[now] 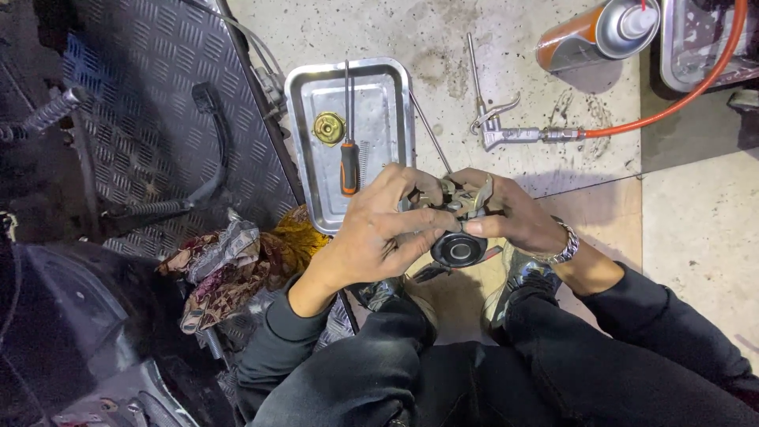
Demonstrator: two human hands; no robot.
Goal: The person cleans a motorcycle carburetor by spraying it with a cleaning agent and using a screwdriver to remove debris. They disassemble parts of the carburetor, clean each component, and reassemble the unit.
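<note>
You hold a small metal part (458, 207) in both hands, up in front of your knees and just in front of the metal tray (395, 95). The part is grey and bumpy on top, and it has a round black end (458, 249) with a hole in the middle, which points toward you. Your left hand (378, 237) wraps around the part from the left. Its fingers are closed on the part, and its thumb presses near the round black end. Your right hand (510, 217) holds the part from the other side, with the fingers closed on the top and the thumb beside the black end. You wear a shiny chain bracelet (560, 249) on the right wrist. Both sleeves are dark.

The tray lies on the floor. In it sit a small gold-coloured round cap (329, 126) and a screwdriver (348, 134) with an orange and black handle. A thin metal rod (431, 130) lies by the right side of the tray and goes behind your hands. Farther right on the floor is a silver air blow gun (494, 119) joined to an orange hose (680, 95). Near the top a spray can (589, 35) lies on its side. To your left a crumpled patterned rag (229, 265) lies next to a dark bumpy metal plate (158, 103) with a black lever (213, 150) on it.
</note>
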